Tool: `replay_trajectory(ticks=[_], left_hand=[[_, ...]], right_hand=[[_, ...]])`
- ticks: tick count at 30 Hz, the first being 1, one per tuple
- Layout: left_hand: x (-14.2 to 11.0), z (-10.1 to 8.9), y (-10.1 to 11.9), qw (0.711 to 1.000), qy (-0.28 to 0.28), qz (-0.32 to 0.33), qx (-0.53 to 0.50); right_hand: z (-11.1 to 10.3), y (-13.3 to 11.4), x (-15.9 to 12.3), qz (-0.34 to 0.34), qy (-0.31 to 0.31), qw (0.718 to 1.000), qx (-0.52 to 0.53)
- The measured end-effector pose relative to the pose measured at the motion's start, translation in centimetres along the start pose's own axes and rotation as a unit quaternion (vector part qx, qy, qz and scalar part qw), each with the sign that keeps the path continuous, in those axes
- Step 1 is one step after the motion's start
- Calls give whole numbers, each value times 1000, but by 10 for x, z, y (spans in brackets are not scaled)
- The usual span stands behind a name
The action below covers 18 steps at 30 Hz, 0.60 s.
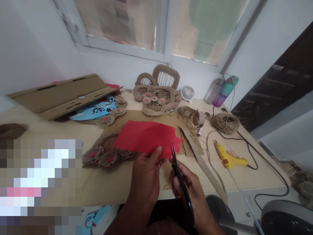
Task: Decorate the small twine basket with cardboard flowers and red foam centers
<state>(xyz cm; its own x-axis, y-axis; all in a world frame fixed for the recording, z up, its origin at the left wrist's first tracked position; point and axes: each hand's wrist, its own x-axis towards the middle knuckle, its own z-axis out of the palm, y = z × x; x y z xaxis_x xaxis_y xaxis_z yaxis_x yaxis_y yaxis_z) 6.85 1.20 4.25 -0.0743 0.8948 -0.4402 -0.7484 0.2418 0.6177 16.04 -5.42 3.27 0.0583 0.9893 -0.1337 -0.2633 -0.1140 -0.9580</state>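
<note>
The left hand pinches red paper at the centre of the frame; the right hand grips scissors, lower centre, blades at the paper's ragged right end.

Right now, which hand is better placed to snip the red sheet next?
Right hand, probably: it holds the scissors, blades pointing at the ragged right end of the red sheet. Left hand pinches the sheet's near edge, so it looks better suited to steadying.

Yellow glue gun near twine coil; white fan.
</note>
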Motion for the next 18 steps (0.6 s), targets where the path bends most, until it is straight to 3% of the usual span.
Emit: replay_trajectory(ticks=[12, 18], left_hand=[[2, 0, 2, 999, 18, 19, -18], [-1, 0, 0, 1000, 14, 0, -25]], right_hand=[[4, 6, -2, 9, 13, 999, -33], [6, 14, 1, 14, 55, 998, 25]])
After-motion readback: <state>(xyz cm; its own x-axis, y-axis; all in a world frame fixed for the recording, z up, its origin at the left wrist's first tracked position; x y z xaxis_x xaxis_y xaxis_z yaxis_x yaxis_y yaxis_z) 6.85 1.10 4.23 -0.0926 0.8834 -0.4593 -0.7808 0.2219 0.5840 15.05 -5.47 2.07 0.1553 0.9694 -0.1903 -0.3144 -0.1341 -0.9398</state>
